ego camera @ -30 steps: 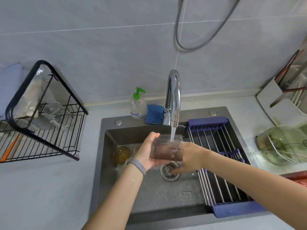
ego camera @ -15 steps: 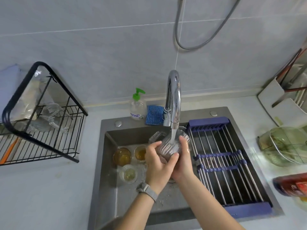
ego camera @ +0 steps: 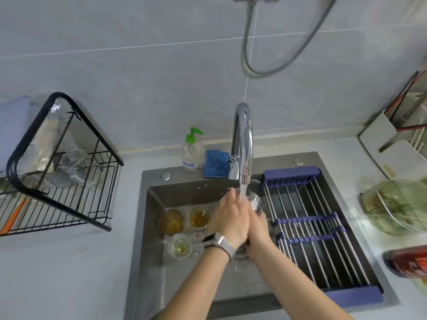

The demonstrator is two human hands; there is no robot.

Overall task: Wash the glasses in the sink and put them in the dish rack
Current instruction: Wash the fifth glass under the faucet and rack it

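The dish rack (ego camera: pixel 57 188) stands on the counter's left side, near enough to the sink (ego camera: pixel 147 227) to take wet glasses. A clear glass jug (ego camera: pixel 76 167) already lies in it.

Three used glasses (ego camera: pixel 182 229) wait in the sink's back-left corner, clear of the drain. Two hold amber liquid and the nearest one a pale yellow dreg.

The left hand (ego camera: pixel 228 218) curls over the ribbed glass (ego camera: pixel 254 200) from the left. The right hand (ego camera: pixel 258 225) cups it from below. They keep it tilted under the tap (ego camera: pixel 242 144) so the stream runs over it. I judge this a rinse or rub. How tightly the fingers close cannot be told, as the hands overlap.

The soap bottle (ego camera: pixel 193 151) and blue cloth (ego camera: pixel 216 163) sit on the sink's back rim within reach. The roll-up rack (ego camera: pixel 312 227) spans the sink's right half.

Half a second ago the left palm sat lower and more of the glass showed. A second ago the glass was upright between the hands.
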